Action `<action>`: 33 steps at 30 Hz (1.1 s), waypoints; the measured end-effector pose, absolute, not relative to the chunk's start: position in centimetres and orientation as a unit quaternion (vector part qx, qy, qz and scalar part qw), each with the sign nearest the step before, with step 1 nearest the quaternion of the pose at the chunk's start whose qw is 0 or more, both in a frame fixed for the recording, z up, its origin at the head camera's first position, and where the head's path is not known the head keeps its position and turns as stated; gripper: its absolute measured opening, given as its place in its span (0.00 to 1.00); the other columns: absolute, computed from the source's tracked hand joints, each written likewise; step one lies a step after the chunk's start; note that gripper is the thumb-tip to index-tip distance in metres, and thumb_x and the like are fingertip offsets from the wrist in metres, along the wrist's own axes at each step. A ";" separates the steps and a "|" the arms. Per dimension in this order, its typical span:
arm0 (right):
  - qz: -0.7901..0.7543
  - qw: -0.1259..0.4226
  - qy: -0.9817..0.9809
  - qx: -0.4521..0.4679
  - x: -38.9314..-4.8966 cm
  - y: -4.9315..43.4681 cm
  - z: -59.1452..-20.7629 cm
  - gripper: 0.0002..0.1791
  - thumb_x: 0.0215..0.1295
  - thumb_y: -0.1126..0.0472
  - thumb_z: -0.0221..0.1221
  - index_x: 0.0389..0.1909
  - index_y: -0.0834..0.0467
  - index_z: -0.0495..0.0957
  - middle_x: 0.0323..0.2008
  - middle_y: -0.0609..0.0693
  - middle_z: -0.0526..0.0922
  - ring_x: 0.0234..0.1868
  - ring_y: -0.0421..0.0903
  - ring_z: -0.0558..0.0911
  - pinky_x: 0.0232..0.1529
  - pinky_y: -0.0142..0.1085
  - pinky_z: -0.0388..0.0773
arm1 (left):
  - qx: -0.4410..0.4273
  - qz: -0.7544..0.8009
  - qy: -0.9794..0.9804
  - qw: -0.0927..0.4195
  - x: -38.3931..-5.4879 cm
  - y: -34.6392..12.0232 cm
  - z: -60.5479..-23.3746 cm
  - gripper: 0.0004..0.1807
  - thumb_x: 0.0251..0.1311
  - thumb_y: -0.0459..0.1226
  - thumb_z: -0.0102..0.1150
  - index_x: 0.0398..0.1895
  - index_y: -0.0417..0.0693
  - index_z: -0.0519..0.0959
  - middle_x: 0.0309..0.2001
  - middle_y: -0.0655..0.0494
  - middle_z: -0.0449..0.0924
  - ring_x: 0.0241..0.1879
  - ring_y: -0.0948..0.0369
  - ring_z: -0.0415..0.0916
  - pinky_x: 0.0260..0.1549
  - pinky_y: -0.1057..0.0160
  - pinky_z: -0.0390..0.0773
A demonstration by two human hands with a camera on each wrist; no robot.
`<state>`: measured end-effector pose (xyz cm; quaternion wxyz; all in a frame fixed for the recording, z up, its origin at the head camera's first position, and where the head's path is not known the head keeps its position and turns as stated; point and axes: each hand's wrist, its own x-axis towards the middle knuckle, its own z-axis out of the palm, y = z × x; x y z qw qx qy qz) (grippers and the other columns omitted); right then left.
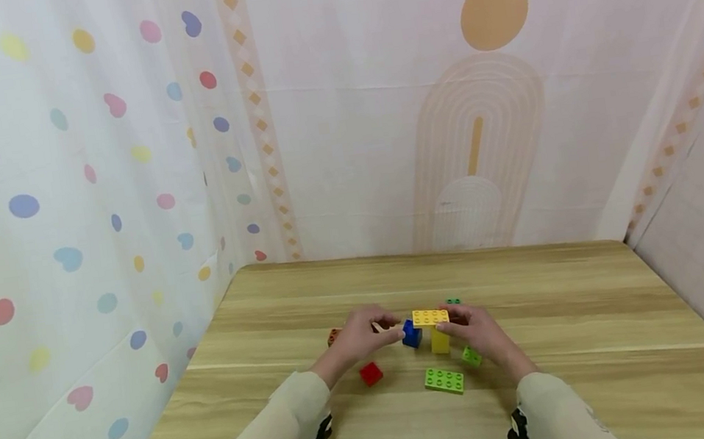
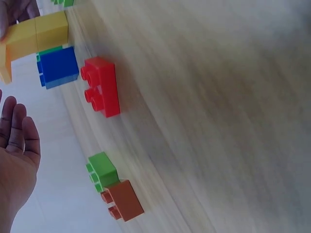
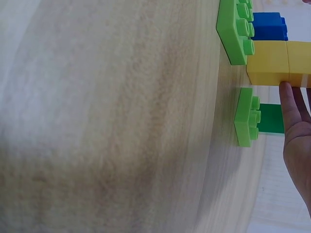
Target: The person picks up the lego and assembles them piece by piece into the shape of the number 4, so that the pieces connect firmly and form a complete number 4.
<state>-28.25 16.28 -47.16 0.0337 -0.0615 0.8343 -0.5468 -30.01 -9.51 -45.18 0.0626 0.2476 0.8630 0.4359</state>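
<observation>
My right hand [image 1: 482, 336] pinches the right end of a flat yellow eight-stud building brick [image 1: 429, 317], thumb at its front and fingers behind. That brick sits crosswise at the top of a column of two yellow blocks [image 3: 268, 63]; one finger lies along the column's side in the right wrist view. My left hand [image 1: 362, 334] hovers left of the column, fingers relaxed and holding nothing. A gap separates its fingertips from the yellow brick in the left wrist view. Between that hand and the column is a blue brick [image 1: 411, 334].
Near the front lies a light green eight-stud brick [image 1: 444, 380], with a smaller light green one [image 1: 472, 356] by the right hand. A dark green brick [image 3: 271, 118] stands behind. Leftward are a red brick [image 1: 371, 373], an orange-brown brick [image 2: 125, 200] and another green one [image 2: 103, 170].
</observation>
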 end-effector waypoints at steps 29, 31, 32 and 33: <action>-0.561 0.005 0.826 -0.060 -27.8 15.9 -47.8 0.29 0.68 0.56 0.64 0.66 0.63 0.72 0.51 0.54 0.82 0.52 0.50 0.80 0.53 0.45 0.77 | 0.260 0.457 0.841 0.123 -25.7 -5.8 -48.1 0.17 0.60 0.39 0.70 0.51 0.45 0.82 0.48 0.54 0.78 0.47 0.59 0.73 0.43 0.63 0.76; -0.561 0.003 0.826 -0.063 -27.8 15.8 -47.7 0.29 0.68 0.56 0.64 0.66 0.64 0.72 0.52 0.54 0.82 0.53 0.50 0.80 0.53 0.45 0.77 | 0.257 0.456 0.843 0.127 -25.7 -5.5 -48.4 0.17 0.59 0.40 0.71 0.51 0.47 0.83 0.47 0.57 0.78 0.46 0.61 0.74 0.44 0.63 0.76; -0.560 0.002 0.826 -0.064 -27.8 15.8 -47.7 0.29 0.68 0.56 0.64 0.66 0.64 0.72 0.52 0.54 0.82 0.53 0.50 0.80 0.53 0.45 0.77 | 0.256 0.454 0.844 0.129 -25.8 -5.3 -48.6 0.17 0.59 0.40 0.71 0.51 0.47 0.83 0.47 0.58 0.78 0.46 0.62 0.74 0.44 0.63 0.76; -0.560 0.002 0.826 -0.064 -27.8 15.8 -47.7 0.29 0.68 0.56 0.64 0.66 0.64 0.72 0.52 0.54 0.82 0.53 0.50 0.80 0.53 0.45 0.77 | 0.259 0.451 0.844 0.130 -25.8 -5.2 -48.7 0.17 0.59 0.40 0.71 0.50 0.48 0.83 0.46 0.59 0.78 0.45 0.63 0.74 0.44 0.63 0.76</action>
